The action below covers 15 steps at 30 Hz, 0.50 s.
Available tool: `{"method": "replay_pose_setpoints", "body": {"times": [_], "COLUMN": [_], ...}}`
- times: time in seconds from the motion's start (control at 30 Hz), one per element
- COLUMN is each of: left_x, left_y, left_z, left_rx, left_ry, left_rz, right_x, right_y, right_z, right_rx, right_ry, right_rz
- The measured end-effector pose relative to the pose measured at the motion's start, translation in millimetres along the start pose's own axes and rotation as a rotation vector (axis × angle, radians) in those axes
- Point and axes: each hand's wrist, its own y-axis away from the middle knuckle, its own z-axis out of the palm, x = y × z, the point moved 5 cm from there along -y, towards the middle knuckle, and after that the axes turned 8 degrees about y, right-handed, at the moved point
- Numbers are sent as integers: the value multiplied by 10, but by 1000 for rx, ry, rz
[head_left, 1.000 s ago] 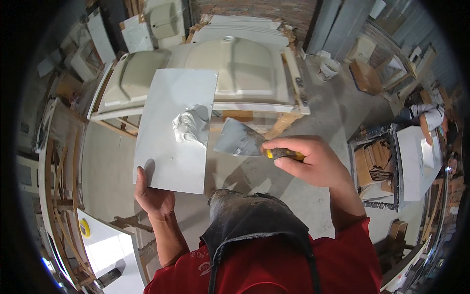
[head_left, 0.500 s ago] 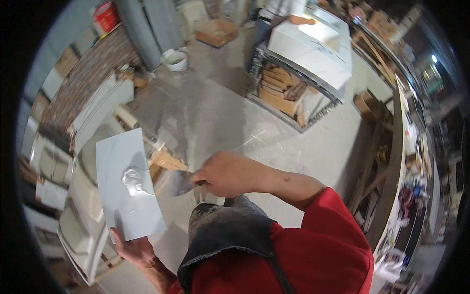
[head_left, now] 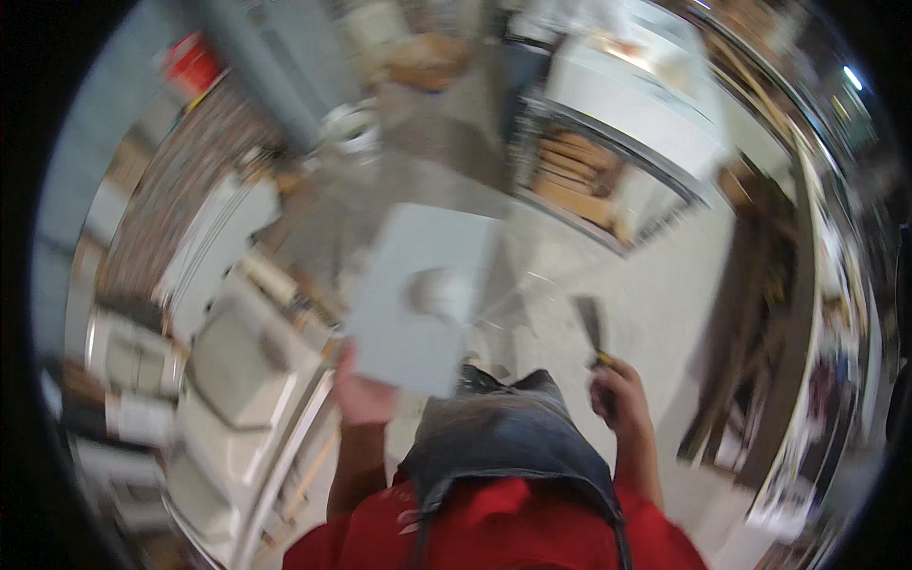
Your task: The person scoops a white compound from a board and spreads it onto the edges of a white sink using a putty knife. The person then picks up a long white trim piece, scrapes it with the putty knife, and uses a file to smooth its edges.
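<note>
My left hand (head_left: 363, 391) is closed on the lower left edge of a pale, flat rectangular board (head_left: 404, 266), held out in front of me. A mound of whitish paste (head_left: 443, 293) sits near the middle of the board, blurred by motion. Off to the right, my right hand (head_left: 619, 391) grips a putty knife (head_left: 589, 325) by its handle. Its dark blade points up and away from me, apart from the board.
At left stand white moulded basins (head_left: 237, 370) and leaning panels. Ahead are a white bucket (head_left: 351, 128) and a cardboard box (head_left: 427, 62). A person works at a white-topped stand (head_left: 632, 104) at far right. A long bench (head_left: 807, 285) runs down the right.
The board has moved right, to in front of my body, and tilted the other way. My right hand has swung right with the putty knife, away from the board. The view has shifted.
</note>
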Motion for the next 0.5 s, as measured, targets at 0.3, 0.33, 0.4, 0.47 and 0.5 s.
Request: {"method": "replay_pose_setpoints", "body": {"times": [0.3,0.33,0.4,0.47,0.5], "left_x": [-398,-328,-380,-427,-422], "left_y": [-581,-564,-636,-634,-627], "left_z": [-190,48,-11,-200,-199], "left_rx": [-122,-34,51,185,231], "left_ry": [-27,42,206,177,178], "left_rz": [-362,-305,-242,-119,-52], "right_x": [-130,-213,-406,-561,-635], "right_y": [-666,-795,-1089,-1379,-1533], "right_z": [241,267,376,408,442], "right_rx": [-2,-25,-62,-153,-179], "right_ry": [-54,-24,22,75,85], "right_rz": [32,60,57,86,99]}}
